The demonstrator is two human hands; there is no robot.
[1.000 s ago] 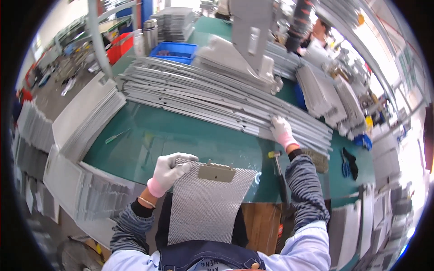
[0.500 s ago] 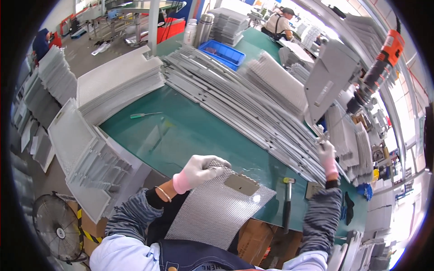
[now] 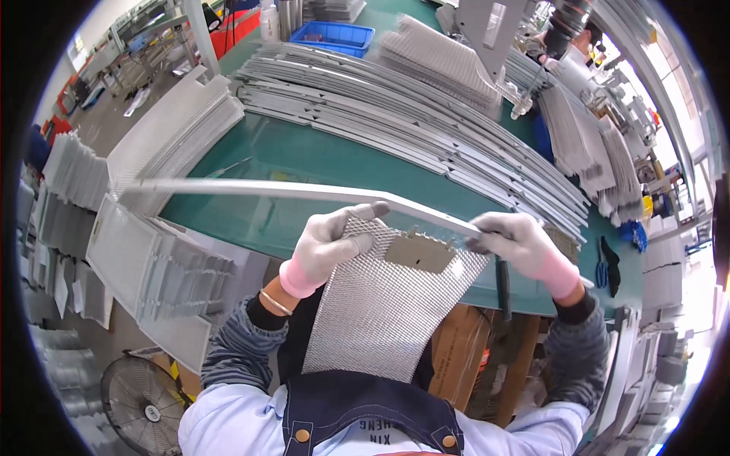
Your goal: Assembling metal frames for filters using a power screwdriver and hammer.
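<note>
My left hand (image 3: 327, 245), in a white glove with a pink cuff, is closed on the upper left corner of a silver expanded-metal mesh sheet (image 3: 372, 319). The sheet slopes down toward my apron, and a tan metal plate (image 3: 420, 253) sits at its upper edge. A long, slender silver metal strip (image 3: 296, 188) crosses above that edge. My right hand (image 3: 525, 247), gloved alike, pinches this strip near its right part. The left fingertips are close to the strip; whether they touch it I cannot tell.
Many long metal strips (image 3: 395, 125) lie across the green table (image 3: 266, 148). Stacked mesh panels (image 3: 163, 137) stand at left. Behind my right hand shows a hammer's dark handle (image 3: 503, 289). A blue bin (image 3: 332, 36) is at the back, a fan (image 3: 144, 403) at lower left.
My right hand has come back from the strip pile toward the mesh sheet, bringing one long strip. The left hand keeps its hold on the mesh. The view has shifted.
</note>
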